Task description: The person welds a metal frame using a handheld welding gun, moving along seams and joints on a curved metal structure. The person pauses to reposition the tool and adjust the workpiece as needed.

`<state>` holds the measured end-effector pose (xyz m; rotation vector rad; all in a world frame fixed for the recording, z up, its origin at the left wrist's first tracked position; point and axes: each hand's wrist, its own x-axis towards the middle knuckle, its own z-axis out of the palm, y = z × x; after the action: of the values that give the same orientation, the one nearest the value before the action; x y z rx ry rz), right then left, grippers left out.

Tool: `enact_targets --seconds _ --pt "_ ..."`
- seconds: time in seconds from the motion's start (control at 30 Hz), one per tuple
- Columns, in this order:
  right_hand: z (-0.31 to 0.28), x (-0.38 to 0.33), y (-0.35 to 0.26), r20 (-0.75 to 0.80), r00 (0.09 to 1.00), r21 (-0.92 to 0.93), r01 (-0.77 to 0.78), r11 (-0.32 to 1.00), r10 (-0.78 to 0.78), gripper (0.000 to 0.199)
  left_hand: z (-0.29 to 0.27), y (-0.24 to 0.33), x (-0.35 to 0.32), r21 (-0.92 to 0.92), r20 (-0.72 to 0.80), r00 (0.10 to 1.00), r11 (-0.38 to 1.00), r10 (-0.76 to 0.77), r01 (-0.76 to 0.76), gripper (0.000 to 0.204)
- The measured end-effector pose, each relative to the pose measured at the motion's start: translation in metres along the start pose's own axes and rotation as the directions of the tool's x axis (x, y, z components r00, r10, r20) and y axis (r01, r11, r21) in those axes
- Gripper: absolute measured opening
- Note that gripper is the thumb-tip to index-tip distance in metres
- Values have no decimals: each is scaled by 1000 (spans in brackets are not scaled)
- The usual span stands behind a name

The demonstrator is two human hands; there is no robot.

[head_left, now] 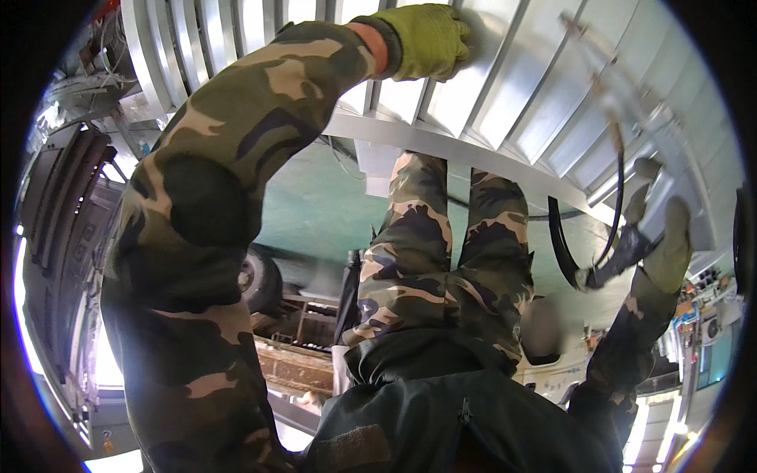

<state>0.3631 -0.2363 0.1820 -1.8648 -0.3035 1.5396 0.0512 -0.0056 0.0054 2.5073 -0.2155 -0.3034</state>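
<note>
My left hand [430, 43], in a yellow-green work glove, rests against a shiny slatted metal panel [481, 94] at the top. Its fingers are curled in; whatever they may close on is hidden. At the right, my gloved right hand [669, 248] is wrapped round the black handle of a tool that looks like a welding torch [611, 260]. From the handle a thin black neck curves up to a copper-coloured tip close to the panel. A black cable [558, 236] loops away from it. Motion blurs the right hand and the tip.
The panel's near edge runs just past my legs [418, 221]. Below lies a green floor [315, 205]. On the left are a wheel [260, 277], a wooden-sided crate or cart [292, 364] and dark stacked metal parts [71, 197]. Cluttered shelving [710, 307] stands at the far right.
</note>
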Motion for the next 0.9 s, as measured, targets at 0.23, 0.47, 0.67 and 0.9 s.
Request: enact_targets --seconds 0.23,0.47,0.67,0.9 --pt "49 -20 -35 444 894 -583 231 779 67 33 7 -4 0 -26 -21 995 995 -94 93 11" --pt "150 25 -29 428 868 -653 103 751 253 42 15 0 -9 -48 -65 985 986 -161 158 11" --pt "167 46 -10 467 849 -701 187 688 246 48 16 0 -9 -53 -92 979 983 -180 176 11" --pt "178 50 -7 452 845 -717 152 681 287 54 20 1 -12 -66 -92 976 980 -195 189 11"
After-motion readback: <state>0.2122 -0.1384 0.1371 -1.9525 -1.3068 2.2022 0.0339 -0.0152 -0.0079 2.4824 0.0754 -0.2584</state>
